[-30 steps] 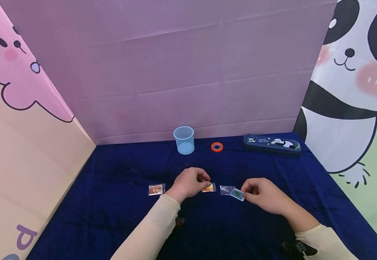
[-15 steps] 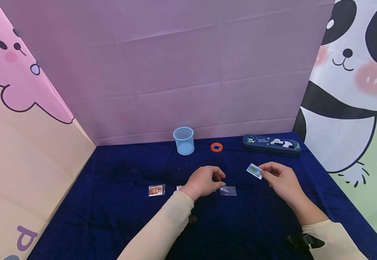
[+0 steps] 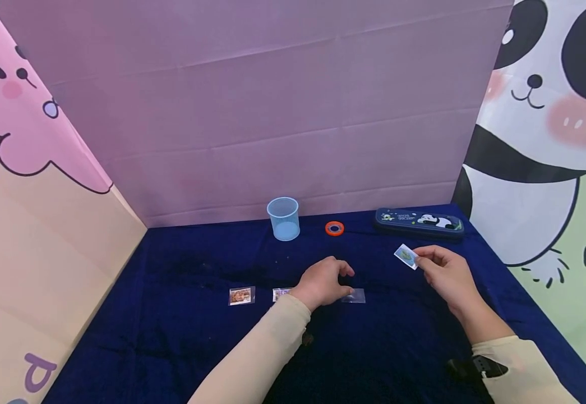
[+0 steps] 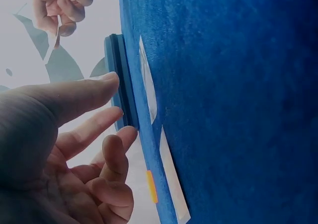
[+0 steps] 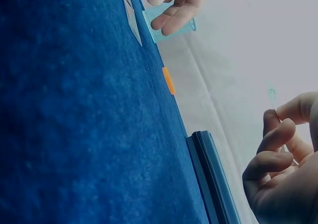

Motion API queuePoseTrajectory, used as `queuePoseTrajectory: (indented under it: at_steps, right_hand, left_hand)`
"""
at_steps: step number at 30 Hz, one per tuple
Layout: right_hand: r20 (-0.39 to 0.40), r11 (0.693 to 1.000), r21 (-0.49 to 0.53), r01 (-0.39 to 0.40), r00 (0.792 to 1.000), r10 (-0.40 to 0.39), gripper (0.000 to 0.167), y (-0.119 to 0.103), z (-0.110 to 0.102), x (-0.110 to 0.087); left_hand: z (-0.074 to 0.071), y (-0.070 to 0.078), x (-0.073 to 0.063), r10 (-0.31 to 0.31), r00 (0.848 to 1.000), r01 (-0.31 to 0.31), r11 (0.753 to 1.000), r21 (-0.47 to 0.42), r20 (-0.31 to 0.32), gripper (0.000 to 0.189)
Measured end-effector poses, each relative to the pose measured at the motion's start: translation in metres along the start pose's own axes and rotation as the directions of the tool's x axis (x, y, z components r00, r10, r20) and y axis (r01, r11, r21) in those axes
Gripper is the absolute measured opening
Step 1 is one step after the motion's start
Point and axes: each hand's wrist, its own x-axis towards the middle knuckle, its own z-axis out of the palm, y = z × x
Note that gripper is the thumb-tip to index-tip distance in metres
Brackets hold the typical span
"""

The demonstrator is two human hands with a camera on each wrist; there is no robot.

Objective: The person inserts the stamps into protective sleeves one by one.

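My right hand (image 3: pixel 446 278) pinches a small picture card (image 3: pixel 406 256), white-edged with a green and blue print, by its right corner and holds it raised above the cloth. In the right wrist view the card shows only as a thin edge. My left hand (image 3: pixel 325 282) hovers above the row of small flat pieces, palm down. The left wrist view shows its thumb and fingers (image 4: pixel 114 159) apart with nothing between them. By its thumb lies a clear plastic sleeve (image 3: pixel 357 295). One sleeved card (image 3: pixel 281 293) is partly covered by the left hand; another sleeved card (image 3: pixel 241 295) lies farther left.
A light blue mesh cup (image 3: pixel 284 220), an orange tape roll (image 3: pixel 335 228) and a dark blue pencil case (image 3: pixel 419 223) with a panda print stand along the back of the blue cloth (image 3: pixel 171 336). A fabric backdrop (image 3: pixel 252 112) rises behind.
My right hand has lifted the card off the clear sleeve, moving up and to the right. My left hand has shifted right, from the sleeved cards towards the clear sleeve.
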Motion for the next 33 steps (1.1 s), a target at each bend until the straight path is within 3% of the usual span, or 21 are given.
queuePoseTrajectory:
  at_steps: [13,22,33]
  right_hand:
    - [0.02,1.0,-0.005,0.003,1.0,-0.003,0.04,0.004,-0.001,0.002]
    - [0.045,1.0,-0.012,0.022,0.999,-0.022,0.037,0.005,0.001,0.001]
    - [0.069,1.0,-0.008,0.017,0.997,-0.017,0.037,0.003,0.001,0.0]
  left_hand:
    - [0.007,0.003,0.002,-0.002,0.999,0.0,0.999,0.052,0.053,0.031]
    - [0.011,0.009,0.006,-0.018,0.999,0.013,0.996,0.091,0.05,0.024]
    - [0.015,0.007,0.009,-0.034,0.998,0.031,0.998,0.063,0.053,0.014]
